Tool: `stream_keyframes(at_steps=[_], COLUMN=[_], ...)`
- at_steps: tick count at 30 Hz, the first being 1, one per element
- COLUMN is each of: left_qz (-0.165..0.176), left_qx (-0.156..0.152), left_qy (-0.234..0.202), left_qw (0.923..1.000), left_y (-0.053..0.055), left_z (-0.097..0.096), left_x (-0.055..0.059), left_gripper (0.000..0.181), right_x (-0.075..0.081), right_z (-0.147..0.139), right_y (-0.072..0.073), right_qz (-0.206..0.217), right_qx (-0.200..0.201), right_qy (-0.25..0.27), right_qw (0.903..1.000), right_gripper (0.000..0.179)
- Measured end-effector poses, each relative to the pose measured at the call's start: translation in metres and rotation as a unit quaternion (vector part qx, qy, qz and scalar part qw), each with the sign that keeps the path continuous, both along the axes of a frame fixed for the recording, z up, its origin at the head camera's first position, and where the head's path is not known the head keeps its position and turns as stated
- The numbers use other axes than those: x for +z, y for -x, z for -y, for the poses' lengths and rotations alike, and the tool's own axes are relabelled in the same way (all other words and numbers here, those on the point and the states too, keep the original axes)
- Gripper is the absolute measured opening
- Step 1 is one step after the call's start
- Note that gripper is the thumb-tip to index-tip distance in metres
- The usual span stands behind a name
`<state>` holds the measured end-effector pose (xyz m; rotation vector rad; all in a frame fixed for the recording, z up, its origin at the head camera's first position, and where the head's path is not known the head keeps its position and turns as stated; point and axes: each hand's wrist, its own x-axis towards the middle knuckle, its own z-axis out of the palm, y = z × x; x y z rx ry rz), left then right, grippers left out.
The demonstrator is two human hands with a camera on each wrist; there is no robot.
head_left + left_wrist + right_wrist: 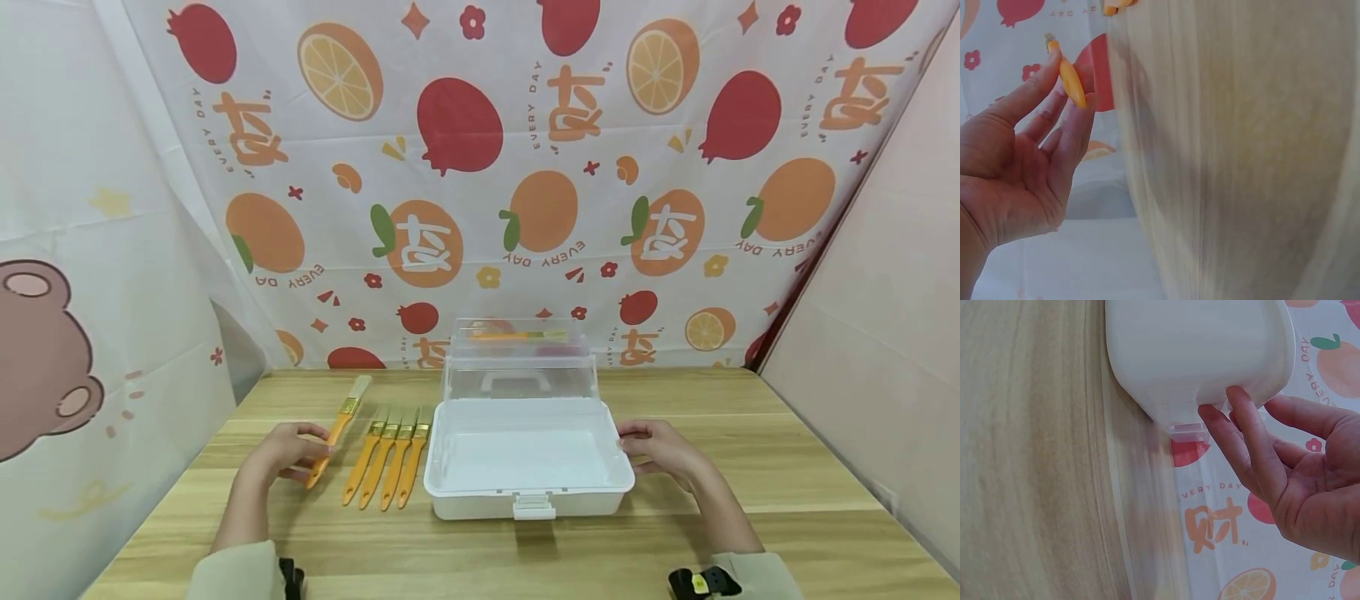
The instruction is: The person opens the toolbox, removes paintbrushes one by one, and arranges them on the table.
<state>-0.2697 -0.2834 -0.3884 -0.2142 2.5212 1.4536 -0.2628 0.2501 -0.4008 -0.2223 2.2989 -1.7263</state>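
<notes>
My left hand [288, 454] pinches the orange handle of a paintbrush [341, 425] between thumb and fingers, with its pale bristles pointing away from me. In the left wrist view, the handle end of this paintbrush [1072, 84] sticks out past the fingertips. Several similar paintbrushes [393, 462] lie side by side on the table, between that hand and a white plastic box [487, 504]. The box stands with its clear lid [525, 379] raised. With relaxed fingers, my right hand [663, 454] touches the box's right end; the right wrist view shows its fingertips against the white wall [1204, 350].
Another paintbrush [517, 336] shows in the upper part of the clear lid. A white latch [534, 506] sits on the box's front. Behind the wooden table [600, 558] hangs a fruit-print cloth [465, 192], and pale cloths close off both sides.
</notes>
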Motion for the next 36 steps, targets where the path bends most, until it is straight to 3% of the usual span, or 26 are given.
stream_keyframes(at_steps=[14,24,32,36], left_qz=[0.037,0.038,0.046,0.04], left_qx=[-0.023,-0.02,-0.003,-0.01], left_qy=[0.005,-0.012,0.003,0.016], left_qw=[0.9991,0.999,0.9989,0.999], left_y=[0.012,0.008,0.006,0.005], left_z=[0.004,-0.002,-0.009,-0.011], left_x=[-0.008,-0.017,-0.016,-0.015], left_gripper=[0.034,0.031,0.026,0.024], right_x=[-0.001,-0.001,-0.001,-0.002], right_z=[-0.002,-0.002,-0.002,-0.001], right_y=[0.0,-0.001,-0.002,-0.001], right_qz=[-0.002,-0.001,0.0,-0.001], right_qx=[0.0,0.004,0.005,0.005], right_qy=[-0.002,0.0,0.001,0.002], right_qw=[1.0,1.0,1.0,1.0], right_gripper=[0.042,0.04,0.041,0.041])
